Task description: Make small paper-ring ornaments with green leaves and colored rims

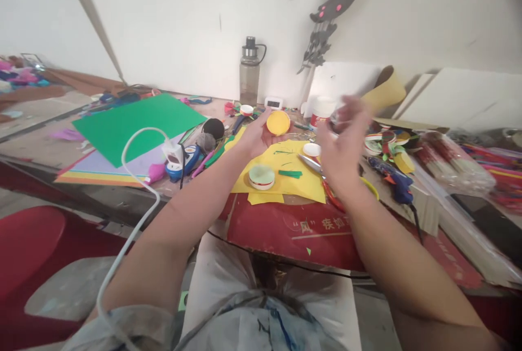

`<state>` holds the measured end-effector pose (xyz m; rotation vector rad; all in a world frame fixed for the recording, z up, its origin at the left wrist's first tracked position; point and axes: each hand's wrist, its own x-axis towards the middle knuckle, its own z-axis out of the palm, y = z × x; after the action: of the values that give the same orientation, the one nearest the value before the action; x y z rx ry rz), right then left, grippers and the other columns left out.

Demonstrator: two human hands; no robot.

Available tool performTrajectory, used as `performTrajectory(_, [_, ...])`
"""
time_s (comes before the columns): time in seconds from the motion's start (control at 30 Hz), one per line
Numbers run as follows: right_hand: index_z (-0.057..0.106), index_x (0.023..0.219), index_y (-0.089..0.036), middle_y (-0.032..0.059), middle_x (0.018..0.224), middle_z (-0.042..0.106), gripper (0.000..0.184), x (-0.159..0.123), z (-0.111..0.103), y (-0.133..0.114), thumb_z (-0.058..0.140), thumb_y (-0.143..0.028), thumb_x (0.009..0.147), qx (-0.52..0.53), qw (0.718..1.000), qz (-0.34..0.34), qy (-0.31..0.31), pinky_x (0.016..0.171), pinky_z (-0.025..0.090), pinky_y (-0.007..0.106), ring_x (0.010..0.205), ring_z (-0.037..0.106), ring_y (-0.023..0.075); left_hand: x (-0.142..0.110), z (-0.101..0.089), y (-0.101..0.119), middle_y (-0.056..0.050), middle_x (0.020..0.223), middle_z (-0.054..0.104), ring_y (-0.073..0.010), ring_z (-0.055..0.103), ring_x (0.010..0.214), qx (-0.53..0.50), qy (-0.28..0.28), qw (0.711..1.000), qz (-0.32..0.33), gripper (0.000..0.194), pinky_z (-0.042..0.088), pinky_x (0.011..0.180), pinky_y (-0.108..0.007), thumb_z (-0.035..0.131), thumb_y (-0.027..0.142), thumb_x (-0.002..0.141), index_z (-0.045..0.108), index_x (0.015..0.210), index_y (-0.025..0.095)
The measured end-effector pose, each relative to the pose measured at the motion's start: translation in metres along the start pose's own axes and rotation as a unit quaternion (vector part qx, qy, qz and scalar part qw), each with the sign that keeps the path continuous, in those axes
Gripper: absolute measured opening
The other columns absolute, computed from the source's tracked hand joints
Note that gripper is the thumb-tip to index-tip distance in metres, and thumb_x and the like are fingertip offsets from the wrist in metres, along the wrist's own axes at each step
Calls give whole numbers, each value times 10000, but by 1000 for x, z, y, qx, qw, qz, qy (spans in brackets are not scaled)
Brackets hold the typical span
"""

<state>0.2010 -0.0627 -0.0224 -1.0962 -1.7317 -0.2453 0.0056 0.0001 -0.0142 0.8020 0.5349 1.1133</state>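
Right forearm (pixel 391 237) aslant, hand (pixel 342 144) aloft

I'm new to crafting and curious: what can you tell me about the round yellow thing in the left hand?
The round yellow thing looks shallow and disc-like, with a smooth-looking face and a darker rim. Its material is unclear, perhaps paper or card. The left hand holds it at its left and lower edges, face toward the camera, apparently above the yellow sheet. Its back is hidden.
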Motion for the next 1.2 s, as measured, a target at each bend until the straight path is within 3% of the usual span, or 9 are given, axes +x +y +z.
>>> performTrajectory(0.13, [428, 1612, -248, 201, 1463, 497, 779, -6, 25, -2, 639, -628, 966, -32, 993, 21, -111, 1141, 387, 713, 1365, 468, 430, -4, 7, -4, -161, 1105, 835, -229, 823, 980, 26, -29, 999, -24, 572, 673, 791, -285, 448, 568, 1101, 689, 1339, 107])
performTrajectory(0.2, [439, 1613, -249, 193, 1459, 505, 800, -9, 33, 0, 677, -619, 945, -37, 991, 30, -125, 1138, 387, 697, 1341, 480, 425, -3, 8, -7, -162, 1127, 833, -243, 822, 1013, 45, -48, 997, -31, 575, 674, 801, -299, 439, 569, 1103, 691, 1345, 112])
performTrajectory(0.43, [615, 1460, -283, 144, 1310, 645, 570, -7, 31, 14, 631, -607, 991, 13, 995, 36, -89, 1142, 402, 638, 1248, 555, 382, 1, 6, -11, -145, 1165, 833, -266, 807, 1114, 86, -99, 991, -36, 647, 657, 935, -346, 471, 684, 1053, 704, 1370, 170])
performTrajectory(0.57, [642, 1408, -270, 130, 1263, 684, 484, -5, 29, 14, 603, -554, 1018, 40, 994, 51, -86, 1140, 415, 619, 1236, 582, 363, 3, 1, -11, -140, 1178, 831, -241, 809, 1093, 81, -112, 990, -27, 566, 640, 982, -355, 540, 616, 1055, 698, 1383, 182])
performTrajectory(0.73, [594, 1463, -264, 145, 1351, 682, 515, -5, 30, 14, 651, -482, 1001, 50, 993, 48, -92, 1141, 429, 601, 1259, 594, 360, 8, -4, -15, -150, 1186, 827, -227, 807, 1060, 72, -90, 993, -17, 532, 635, 975, -338, 581, 598, 1044, 724, 1316, 164])
performTrajectory(1.03, [600, 1473, -287, 125, 1371, 689, 496, -2, 26, 15, 646, -415, 996, 40, 994, 31, -92, 1143, 423, 609, 1277, 587, 359, 3, -4, -12, -145, 1199, 821, -236, 802, 1069, 91, -111, 990, -9, 474, 636, 952, -339, 674, 552, 1005, 728, 1291, 177])
performTrajectory(1.1, [610, 1460, -295, 122, 1367, 683, 497, 1, 24, 19, 666, -388, 975, 47, 995, 35, -86, 1092, 484, 557, 1258, 593, 341, 0, -4, -9, -118, 1221, 814, -227, 794, 1090, 95, -114, 989, 24, 452, 633, 932, -323, 733, 489, 976, 719, 1329, 207])
performTrajectory(1.2, [664, 1351, -254, 118, 1251, 701, 412, 5, 22, 30, 651, -357, 953, 87, 992, 84, -44, 940, 565, 466, 1066, 647, 285, -3, -7, -5, -61, 1244, 796, -198, 780, 1092, 106, -124, 984, 66, 504, 617, 923, -304, 823, 373, 898, 705, 1377, 271])
